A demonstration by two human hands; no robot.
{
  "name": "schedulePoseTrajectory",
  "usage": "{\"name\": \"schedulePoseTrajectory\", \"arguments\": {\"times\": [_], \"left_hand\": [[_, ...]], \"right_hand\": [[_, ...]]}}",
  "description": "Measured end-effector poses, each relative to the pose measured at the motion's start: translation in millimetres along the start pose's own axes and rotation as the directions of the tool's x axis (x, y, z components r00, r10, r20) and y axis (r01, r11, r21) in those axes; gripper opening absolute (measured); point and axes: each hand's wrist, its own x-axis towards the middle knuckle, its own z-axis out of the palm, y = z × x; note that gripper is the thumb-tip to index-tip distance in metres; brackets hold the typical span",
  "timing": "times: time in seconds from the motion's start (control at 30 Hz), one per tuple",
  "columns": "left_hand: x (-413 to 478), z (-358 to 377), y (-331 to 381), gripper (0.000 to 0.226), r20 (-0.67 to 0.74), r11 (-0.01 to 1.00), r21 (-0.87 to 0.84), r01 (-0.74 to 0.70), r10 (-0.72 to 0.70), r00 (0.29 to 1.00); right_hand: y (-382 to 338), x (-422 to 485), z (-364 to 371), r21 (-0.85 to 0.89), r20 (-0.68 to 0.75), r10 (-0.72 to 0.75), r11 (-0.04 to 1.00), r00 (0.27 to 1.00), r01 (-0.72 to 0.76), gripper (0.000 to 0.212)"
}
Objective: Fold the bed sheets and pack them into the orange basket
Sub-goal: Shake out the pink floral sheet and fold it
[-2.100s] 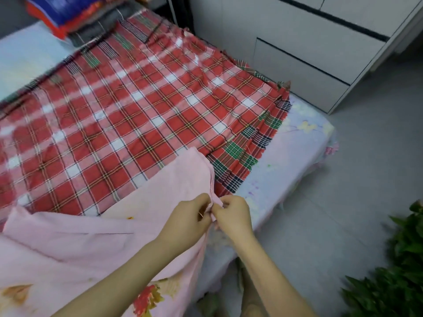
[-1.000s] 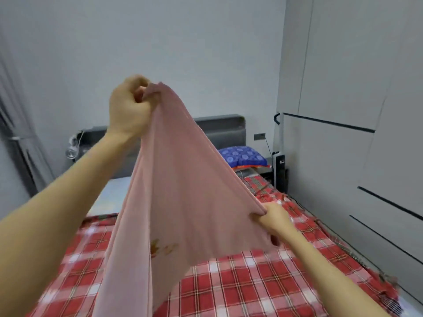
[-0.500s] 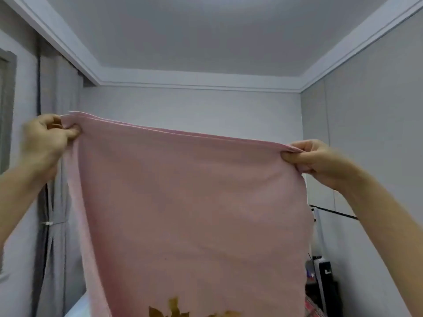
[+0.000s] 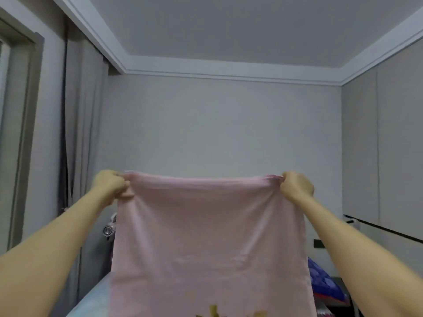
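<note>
I hold the pink sheet (image 4: 210, 236) up by its top corners.
My left hand (image 4: 112, 185) grips the corner at the sheet's 11 o'clock and my right hand (image 4: 296, 186) pinches the one at 1 o'clock. The top edge runs taut between them, and the cloth hangs flat toward 6 o'clock. A blue pillow (image 4: 320, 280) peeks out at its 4 o'clock.

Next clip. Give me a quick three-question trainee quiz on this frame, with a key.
1. True or false: the left hand and the right hand each grip a top corner of the plain pink fabric bed sheet.
2. The sheet is: A) hanging spread between both hands; B) lying flat on a mattress; C) bunched in one fist.
3. What colour is the soft patterned pillow beside the right forearm?
Key: 1 true; 2 A; 3 blue.
</note>
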Motion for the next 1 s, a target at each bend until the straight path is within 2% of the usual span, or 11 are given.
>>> {"name": "schedulePoseTrajectory", "arguments": {"times": [0.1, 0.2, 0.4, 0.5, 0.63, 0.77, 0.9, 1.0], "left_hand": [[15.1, 14.1, 43.4, 0.03, -0.09, 0.939, -0.229, -0.258, 0.243, 0.966], [12.1, 10.1, 83.0, 0.031, -0.218, 0.857, -0.354, -0.375, 0.314, 0.924], [-22.2, -27.6, 77.0, 0.03, -0.286, 0.798, -0.398, -0.452, 0.36, 0.888], [-67.6, -51.9, 53.1, 0.026, -0.233, 0.827, -0.368, -0.426, 0.361, 0.903], [-152.1, -94.2, -9.7, 0.02, -0.102, 0.888, -0.326, -0.324, 0.308, 0.946], [-239.0, -131.8, -83.8, 0.015, 0.067, 0.961, -0.225, -0.159, 0.178, 0.982], [-292.4, -157.3, -155.3, 0.01, 0.281, 0.999, -0.012, 0.036, -0.031, 0.959], [-322.5, -162.5, -196.6, 0.021, 0.303, 0.982, 0.044, 0.182, -0.187, 0.935]], "right_hand": [[-18.4, 35.7, -36.6, 0.186, -0.238, 0.018, 0.982, 0.971, 0.027, 0.021], [-32.2, 49.6, -74.7, 0.228, -0.366, -0.034, 0.966, 0.93, 0.125, 0.02], [-27.0, 11.5, -95.8, 0.258, -0.453, -0.096, 0.937, 0.886, 0.234, 0.023], [-9.5, -32.0, -94.7, 0.309, -0.426, -0.139, 0.906, 0.894, 0.288, 0.021], [34.9, -129.7, -87.8, 0.364, -0.287, -0.23, 0.872, 0.93, 0.328, 0.02], [93.5, -236.4, -79.8, 0.335, 0.011, -0.326, 0.892, 0.945, 0.304, 0.015], [142.3, -323.0, -64.2, 0.244, 0.307, -0.318, 0.937, 0.897, 0.249, 0.016], [162.5, -378.1, -57.0, 0.162, 0.482, -0.261, 0.965, 0.836, 0.208, 0.018]]}}
